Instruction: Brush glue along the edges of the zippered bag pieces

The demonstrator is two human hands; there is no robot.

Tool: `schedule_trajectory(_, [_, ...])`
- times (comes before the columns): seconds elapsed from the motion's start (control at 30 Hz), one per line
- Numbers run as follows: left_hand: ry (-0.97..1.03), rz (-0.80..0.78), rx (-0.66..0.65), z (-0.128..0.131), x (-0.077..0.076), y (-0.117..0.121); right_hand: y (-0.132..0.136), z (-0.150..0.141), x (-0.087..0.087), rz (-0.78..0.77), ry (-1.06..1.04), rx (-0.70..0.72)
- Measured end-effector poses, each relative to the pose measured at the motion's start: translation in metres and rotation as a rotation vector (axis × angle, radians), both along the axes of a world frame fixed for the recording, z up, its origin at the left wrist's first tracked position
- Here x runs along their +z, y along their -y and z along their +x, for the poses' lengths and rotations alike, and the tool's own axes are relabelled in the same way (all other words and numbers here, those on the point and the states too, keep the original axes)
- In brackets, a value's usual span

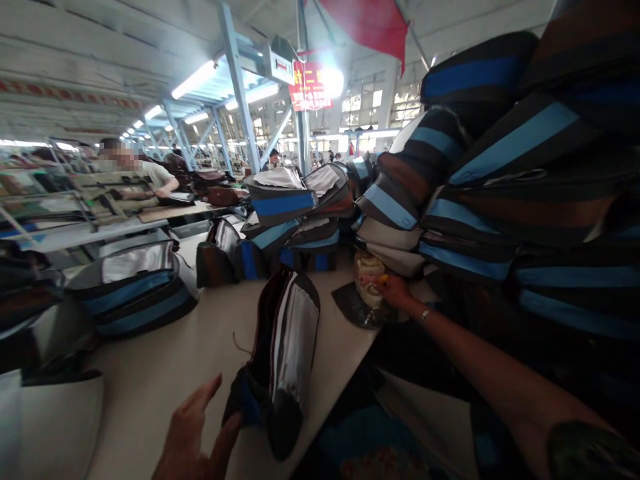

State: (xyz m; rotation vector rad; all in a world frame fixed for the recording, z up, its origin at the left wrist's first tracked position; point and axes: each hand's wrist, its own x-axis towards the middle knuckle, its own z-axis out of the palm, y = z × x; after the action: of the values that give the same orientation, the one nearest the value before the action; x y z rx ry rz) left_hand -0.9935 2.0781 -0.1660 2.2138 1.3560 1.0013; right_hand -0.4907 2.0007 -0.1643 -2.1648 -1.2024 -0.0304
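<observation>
My left hand is at the near edge of the view, thumb and fingers apart. Its fingertips are close to a partly sewn bag piece, dark with a silvery white lining and some blue; whether the thumb touches it I cannot tell. My right hand reaches out to the far right of the table, with its fingers closed around a small orange-yellow thing whose kind does not show. Just beyond it stands a cream, worn-looking container on a dark, shiny sheet.
Dark bag pieces with blue stripes form a tall stack on the right. A smaller pile lies at the table's back, and more pieces lie on the left. A co-worker sits behind a sewing machine. The pale table ends at a diagonal edge.
</observation>
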Motion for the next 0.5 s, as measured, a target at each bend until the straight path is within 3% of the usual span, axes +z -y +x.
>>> schedule_trajectory(0.13, [0.079,-0.08,-0.223,0.014,-0.003,-0.002,-0.01,0.017,-0.014,-0.027,-0.015,-0.003])
schedule_trajectory(0.27, [0.147,-0.167,-0.272,0.025,-0.004,0.004,-0.006,0.03,-0.016,0.031,-0.023,-0.065])
schedule_trajectory(0.5, [0.285,-0.167,-0.361,0.057,0.012,0.035,0.034,0.003,-0.017,0.155,-0.007,0.155])
